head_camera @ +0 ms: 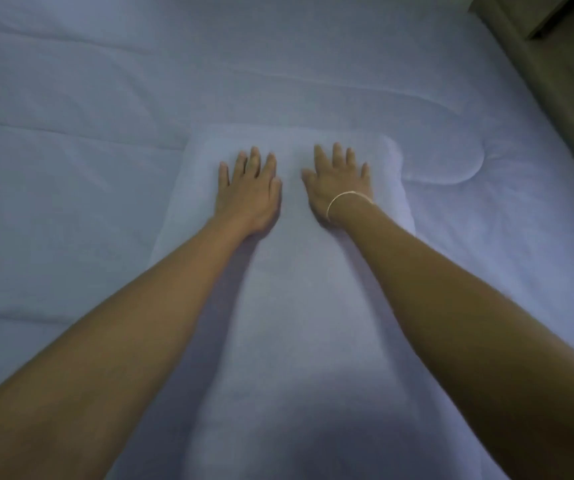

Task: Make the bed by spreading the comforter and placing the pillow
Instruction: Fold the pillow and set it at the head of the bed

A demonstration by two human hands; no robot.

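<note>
A pale pillow (299, 306) lies lengthwise in the middle of the view, on top of a light blue quilted comforter (71, 161) that covers the bed. My left hand (249, 188) rests flat on the far part of the pillow, fingers spread, palm down. My right hand (339, 183) lies flat beside it, a little to the right, with a thin bracelet at the wrist. Both hands press on the pillow and hold nothing. The two hands are apart by a narrow gap.
The comforter spreads flat to the left and far side, with stitched seams and a few soft creases (452, 174). At the upper right the bed's edge meets a dark beige piece of furniture or wall (562, 74).
</note>
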